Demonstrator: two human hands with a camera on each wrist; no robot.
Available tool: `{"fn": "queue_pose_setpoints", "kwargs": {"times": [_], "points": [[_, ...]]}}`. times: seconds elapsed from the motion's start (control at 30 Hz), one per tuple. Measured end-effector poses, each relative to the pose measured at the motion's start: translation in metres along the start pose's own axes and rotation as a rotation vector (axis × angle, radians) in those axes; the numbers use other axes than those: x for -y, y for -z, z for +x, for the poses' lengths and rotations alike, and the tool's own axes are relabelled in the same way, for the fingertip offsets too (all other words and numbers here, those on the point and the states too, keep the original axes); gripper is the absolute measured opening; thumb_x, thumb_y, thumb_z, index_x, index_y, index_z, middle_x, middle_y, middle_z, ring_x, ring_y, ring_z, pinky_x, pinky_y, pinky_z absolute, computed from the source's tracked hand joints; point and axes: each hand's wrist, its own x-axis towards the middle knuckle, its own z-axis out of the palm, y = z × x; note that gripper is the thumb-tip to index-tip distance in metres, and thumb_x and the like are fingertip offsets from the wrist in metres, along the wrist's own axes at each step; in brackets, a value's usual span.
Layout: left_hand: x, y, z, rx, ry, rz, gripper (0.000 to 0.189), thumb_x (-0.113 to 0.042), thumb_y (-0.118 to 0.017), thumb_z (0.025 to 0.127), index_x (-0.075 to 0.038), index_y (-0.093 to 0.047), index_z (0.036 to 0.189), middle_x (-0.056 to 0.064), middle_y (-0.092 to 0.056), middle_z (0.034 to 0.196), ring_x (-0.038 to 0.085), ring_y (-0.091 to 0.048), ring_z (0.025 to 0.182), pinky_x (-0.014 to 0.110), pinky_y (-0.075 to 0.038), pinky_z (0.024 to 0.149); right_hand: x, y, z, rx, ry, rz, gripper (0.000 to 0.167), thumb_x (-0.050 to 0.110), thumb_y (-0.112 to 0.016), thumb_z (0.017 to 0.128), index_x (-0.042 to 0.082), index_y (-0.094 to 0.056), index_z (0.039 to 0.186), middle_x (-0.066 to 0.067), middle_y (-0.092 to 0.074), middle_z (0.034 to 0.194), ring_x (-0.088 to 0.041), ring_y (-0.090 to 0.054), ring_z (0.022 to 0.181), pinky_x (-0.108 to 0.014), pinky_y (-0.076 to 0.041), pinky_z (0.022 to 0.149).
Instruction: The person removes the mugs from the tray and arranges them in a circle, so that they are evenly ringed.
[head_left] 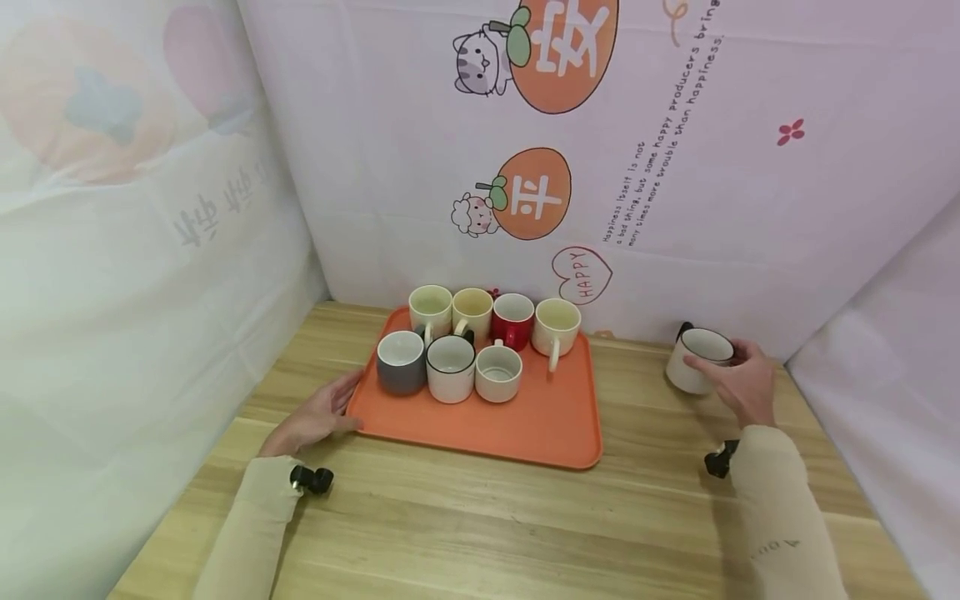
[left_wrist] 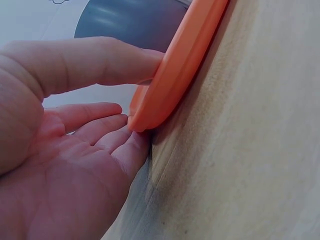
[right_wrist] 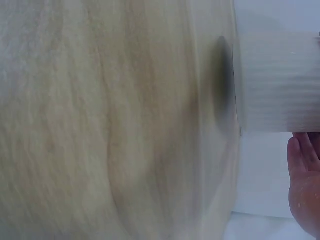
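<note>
An orange tray [head_left: 547,425] lies on the wooden table, carrying several mugs in two rows. My left hand [head_left: 322,414] touches its front left corner, thumb at the rim and fingers nearly straight along the edge; in the left wrist view the palm [left_wrist: 70,180] faces up beside the tray edge [left_wrist: 160,100]. A grey mug [head_left: 401,367] stands nearest this hand. Off to the tray's right, my right hand [head_left: 742,382] holds a white mug [head_left: 684,372] with a black rim and black handle. In the right wrist view, the ribbed mug side [right_wrist: 280,82] is over a shadow on the table.
The back row has a pale green mug [head_left: 431,312], a yellow mug [head_left: 472,310], a red mug [head_left: 512,323] and a cream mug [head_left: 557,329]. A black-rimmed white mug [head_left: 450,375] and a small cream mug [head_left: 498,379] stand in front. Printed cloth [head_left: 675,275] hangs behind the table.
</note>
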Motion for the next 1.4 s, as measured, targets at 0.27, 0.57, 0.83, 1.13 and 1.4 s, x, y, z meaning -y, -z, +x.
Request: {"fn": "queue_pose_setpoints", "kwargs": {"times": [0.27, 0.57, 0.83, 1.13, 1.4], "points": [[0.000, 0.001, 0.001, 0.006, -0.008, 0.017, 0.100, 0.002, -0.075, 0.092, 0.005, -0.009, 0.168, 0.026, -0.007, 0.177, 0.048, -0.010, 0.163, 0.032, -0.032, 0.127, -0.009, -0.005, -0.001, 0.014, -0.035, 0.006, 0.093, 0.053, -0.091, 0.078, 0.006, -0.056, 0.148, 0.001, -0.060, 0.120, 0.003, -0.049, 0.090, -0.010, -0.041, 0.075], [0.000, 0.000, 0.000, 0.004, -0.009, 0.009, 0.101, 0.003, -0.075, 0.091, 0.004, -0.009, 0.168, 0.025, -0.007, 0.177, 0.047, -0.010, 0.163, 0.014, -0.037, 0.119, -0.010, -0.003, -0.003, 0.088, -0.001, 0.028, 0.097, 0.051, -0.086, 0.085, 0.001, -0.045, 0.156, -0.015, -0.059, 0.137, -0.018, -0.057, 0.113, -0.016, -0.049, 0.090], [-0.001, 0.000, -0.001, -0.004, 0.000, 0.006, 0.101, 0.004, -0.074, 0.090, 0.004, -0.010, 0.168, 0.023, -0.008, 0.177, 0.045, -0.010, 0.164, 0.023, -0.035, 0.123, 0.027, 0.016, -0.011, 0.103, 0.161, -0.027, 0.105, 0.055, -0.079, 0.090, -0.001, -0.031, 0.164, -0.029, -0.043, 0.163, -0.051, -0.042, 0.149, -0.068, -0.037, 0.119], [-0.001, 0.001, -0.001, -0.005, 0.000, 0.001, 0.102, 0.003, -0.076, 0.089, 0.004, -0.010, 0.168, 0.023, -0.007, 0.177, 0.045, -0.009, 0.164, 0.011, -0.037, 0.116, 0.077, 0.007, -0.041, 0.212, 0.293, -0.102, 0.099, 0.055, -0.081, 0.088, -0.002, -0.041, 0.159, -0.031, -0.051, 0.156, -0.055, -0.048, 0.142, -0.070, -0.041, 0.114], [0.000, 0.000, -0.002, 0.007, -0.009, -0.027, 0.104, 0.005, -0.076, 0.089, 0.004, -0.008, 0.168, 0.023, -0.004, 0.178, 0.046, -0.006, 0.164, 0.003, -0.037, 0.109, 0.115, -0.023, -0.074, 0.316, 0.404, -0.077, 0.093, 0.049, -0.086, 0.086, 0.000, -0.047, 0.155, -0.027, -0.056, 0.153, -0.049, -0.052, 0.142, -0.066, -0.043, 0.117]]}}
